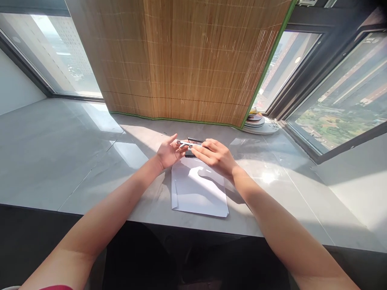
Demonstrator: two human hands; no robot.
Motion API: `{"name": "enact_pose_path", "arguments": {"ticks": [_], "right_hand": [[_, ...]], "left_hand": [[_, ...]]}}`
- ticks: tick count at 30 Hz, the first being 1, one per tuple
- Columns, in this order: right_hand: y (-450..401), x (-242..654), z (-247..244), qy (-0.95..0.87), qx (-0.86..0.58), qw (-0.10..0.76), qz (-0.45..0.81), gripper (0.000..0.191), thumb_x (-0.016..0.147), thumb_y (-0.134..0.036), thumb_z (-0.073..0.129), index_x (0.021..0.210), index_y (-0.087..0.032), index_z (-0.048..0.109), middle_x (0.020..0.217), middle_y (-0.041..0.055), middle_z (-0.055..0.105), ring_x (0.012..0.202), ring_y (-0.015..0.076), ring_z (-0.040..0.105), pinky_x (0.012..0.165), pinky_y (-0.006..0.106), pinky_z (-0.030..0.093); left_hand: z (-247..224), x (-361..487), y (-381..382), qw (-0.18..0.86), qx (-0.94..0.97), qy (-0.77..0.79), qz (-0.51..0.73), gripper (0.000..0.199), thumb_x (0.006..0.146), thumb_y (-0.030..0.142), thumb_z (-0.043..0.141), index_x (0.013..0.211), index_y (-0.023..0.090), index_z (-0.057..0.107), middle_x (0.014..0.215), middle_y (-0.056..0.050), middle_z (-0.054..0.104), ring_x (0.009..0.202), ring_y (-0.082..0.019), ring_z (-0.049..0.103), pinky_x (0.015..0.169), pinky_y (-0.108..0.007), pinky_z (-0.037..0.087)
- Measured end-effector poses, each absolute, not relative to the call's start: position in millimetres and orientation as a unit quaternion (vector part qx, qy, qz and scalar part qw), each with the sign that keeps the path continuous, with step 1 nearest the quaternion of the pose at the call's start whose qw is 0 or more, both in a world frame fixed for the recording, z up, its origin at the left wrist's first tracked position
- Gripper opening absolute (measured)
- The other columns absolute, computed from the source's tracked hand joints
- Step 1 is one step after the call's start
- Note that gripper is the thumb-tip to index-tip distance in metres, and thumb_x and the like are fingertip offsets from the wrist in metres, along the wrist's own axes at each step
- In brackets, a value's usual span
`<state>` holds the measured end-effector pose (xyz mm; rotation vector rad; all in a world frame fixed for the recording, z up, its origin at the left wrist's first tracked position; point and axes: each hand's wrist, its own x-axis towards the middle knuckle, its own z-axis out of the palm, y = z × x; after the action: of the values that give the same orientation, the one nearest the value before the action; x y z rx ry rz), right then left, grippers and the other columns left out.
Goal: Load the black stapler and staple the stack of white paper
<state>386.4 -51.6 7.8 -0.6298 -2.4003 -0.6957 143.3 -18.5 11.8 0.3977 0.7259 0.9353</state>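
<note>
A small black and silver stapler (190, 153), its parts swung apart, is held above the far end of some white paper (201, 189). A bright metal strip shows between its dark upper and lower parts. My left hand (169, 153) is palm-up at the stapler's left end, fingers curled against it and thumb raised free. From the right, my right hand (216, 155) grips the stapler, its fingers closed across the top and hiding that end. Whether any staples are in it is too small to tell. The paper lies in a stack, its left edge slightly lifted or folded.
The grey tiled counter (90, 169) has its front edge close to me. A bamboo blind (193, 60) with a green border hangs behind my hands. Several stacked plates (261, 125) stand at the back right beside the window frame (302, 80). Sunlight patches cross the counter.
</note>
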Motion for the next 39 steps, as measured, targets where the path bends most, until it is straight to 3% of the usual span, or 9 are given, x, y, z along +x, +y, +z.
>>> {"name": "enact_pose_path", "arguments": {"ticks": [3,11,18,22,24,27,32,36,39], "right_hand": [[-49.8,389.2,6.9,-0.885,-0.25,0.283,-0.273,0.034,0.105,-0.012,0.062,0.133,-0.027,0.076,0.131,0.0026,0.079,0.108,0.0231,0.067,0.107,0.048,0.058],[-44.5,394.5,2.9,-0.883,-0.285,0.303,-0.219,0.03,0.104,-0.016,0.067,0.128,-0.029,0.077,0.125,0.0027,0.081,0.107,0.0241,0.067,0.103,0.046,0.056],[-45.6,399.1,7.6,-0.879,-0.312,0.311,-0.182,0.04,0.101,-0.005,0.063,0.13,-0.029,0.078,0.126,0.0022,0.081,0.108,0.0251,0.067,0.102,0.044,0.055],[-45.7,404.9,5.3,-0.846,-0.374,0.363,-0.114,0.05,0.09,0.0,0.062,0.128,-0.026,0.08,0.123,0.0032,0.082,0.104,0.0266,0.068,0.092,0.043,0.058],[-44.7,405.5,2.2,-0.805,-0.428,0.408,-0.046,0.049,0.082,-0.003,0.065,0.123,-0.026,0.082,0.116,0.0037,0.083,0.099,0.0272,0.069,0.086,0.042,0.059],[-42.3,403.5,-1.5,-0.736,-0.506,0.437,0.106,0.043,0.071,-0.011,0.072,0.11,-0.025,0.086,0.099,0.0038,0.083,0.09,0.027,0.072,0.082,0.039,0.059],[-41.2,395.8,-2.6,-0.704,-0.457,0.374,0.394,0.039,0.066,-0.023,0.083,0.104,-0.02,0.086,0.097,0.0029,0.083,0.095,0.0266,0.076,0.087,0.035,0.057],[-43.9,390.0,-2.8,-0.721,-0.44,0.332,0.419,0.035,0.068,-0.026,0.085,0.102,-0.019,0.086,0.098,0.0025,0.083,0.096,0.026,0.076,0.089,0.034,0.056],[-45.2,389.3,-2.9,-0.734,-0.448,0.32,0.399,0.034,0.069,-0.024,0.085,0.103,-0.02,0.086,0.099,0.0028,0.083,0.094,0.0249,0.076,0.087,0.033,0.056]], "left_hand": [[11.5,144.2,-18.0,0.806,0.197,0.354,0.431,0.045,0.111,0.039,0.052,0.078,0.014,0.07,0.076,-0.011,0.076,0.069,-0.018,0.076,0.065,-0.027,0.062],[-5.4,145.8,-13.2,0.764,0.305,0.339,0.457,0.004,0.093,0.015,0.077,0.093,0.012,0.078,0.093,-0.01,0.081,0.083,-0.015,0.077,0.085,-0.024,0.065],[-15.5,142.6,-7.2,0.739,0.361,0.354,0.445,0.01,0.083,0.018,0.087,0.09,0.014,0.081,0.097,-0.011,0.082,0.092,-0.02,0.078,0.094,-0.031,0.066],[-11.7,142.0,-8.3,0.731,0.373,0.345,0.455,0.015,0.082,0.023,0.089,0.09,0.012,0.081,0.098,-0.013,0.081,0.099,-0.021,0.078,0.102,-0.033,0.064],[-9.9,140.5,-7.7,0.705,0.372,0.345,0.495,0.017,0.08,0.024,0.09,0.089,0.013,0.081,0.099,-0.012,0.08,0.095,-0.019,0.077,0.097,-0.032,0.065],[-8.9,137.6,-5.8,0.617,0.394,0.368,0.572,0.024,0.077,0.029,0.093,0.093,0.016,0.081,0.102,-0.01,0.081,0.076,-0.012,0.072,0.073,-0.027,0.063],[-7.1,140.1,-8.4,0.486,0.495,0.371,0.617,0.034,0.077,0.044,0.094,0.094,0.018,0.08,0.099,-0.011,0.083,0.051,-0.006,0.053,0.046,-0.024,0.042],[-7.0,144.1,-12.2,0.456,0.551,0.356,0.602,0.037,0.075,0.047,0.095,0.091,0.019,0.077,0.092,-0.012,0.083,0.068,-0.016,0.07,0.042,-0.022,0.035],[-8.4,143.8,-14.6,0.43,0.589,0.35,0.588,0.034,0.077,0.047,0.094,0.093,0.02,0.08,0.09,-0.01,0.083,0.067,-0.017,0.071,0.04,-0.023,0.036]]}}
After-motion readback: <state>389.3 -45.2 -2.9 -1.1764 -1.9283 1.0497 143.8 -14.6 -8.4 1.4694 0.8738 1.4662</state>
